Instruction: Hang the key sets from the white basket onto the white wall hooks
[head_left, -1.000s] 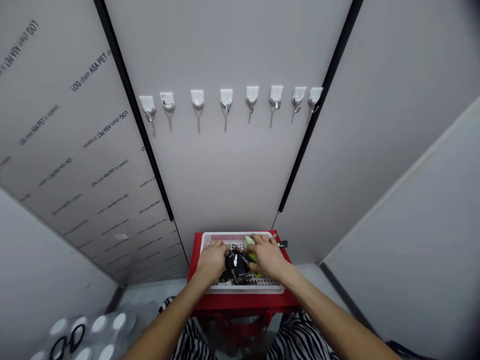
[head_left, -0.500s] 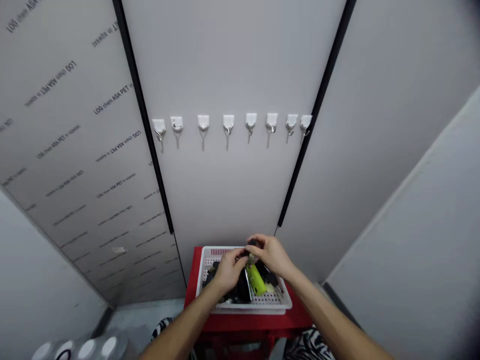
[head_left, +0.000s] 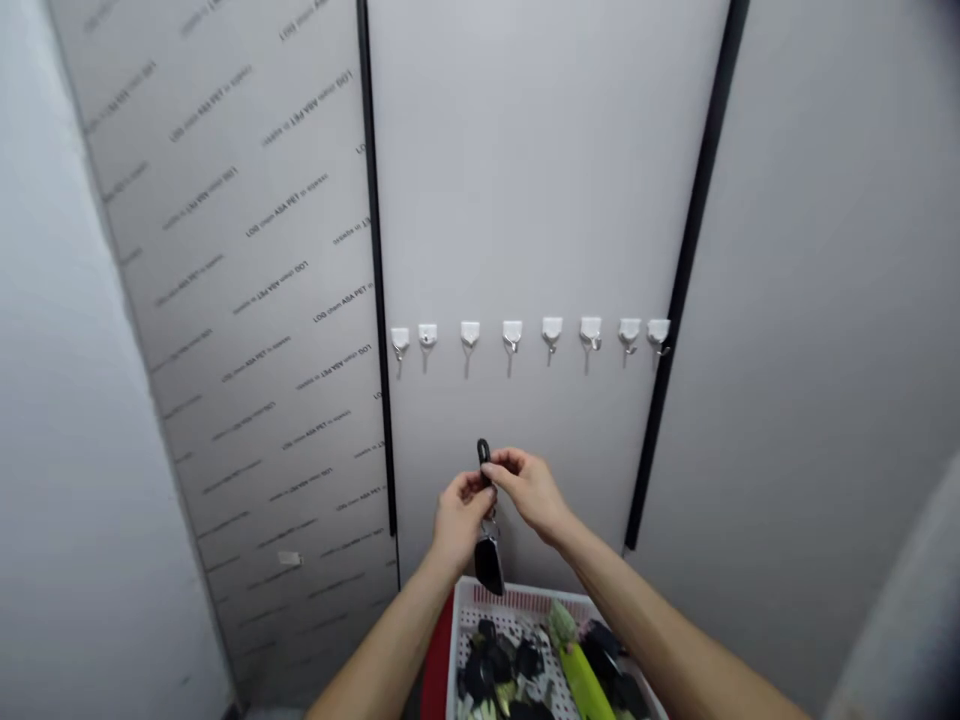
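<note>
Above the basket, both my hands pinch one keychain: a black looped strap (head_left: 483, 449) at its top, a metal ring below, and a shiny black car key (head_left: 489, 566) hanging lowest. My left hand (head_left: 457, 518) is closed on it from the left, fingertips near the lower end of the strap. My right hand (head_left: 531, 492) grips the strap a little higher, from the right. Underneath is a white plastic basket (head_left: 517, 594) with several dark items and a yellow-green keychain (head_left: 583, 680) in it.
A row of several white-backed metal hooks (head_left: 512, 332) is fixed to the grey wall panel ahead, between two black vertical strips (head_left: 375, 220). The basket stands on a red surface (head_left: 439, 655). A white wall (head_left: 82, 400) closes the left side.
Both hands have risen out of the basket, bringing up the keychain with the black car key. The view has tilted and shifted, so the hooks appear lower and farther right.
</note>
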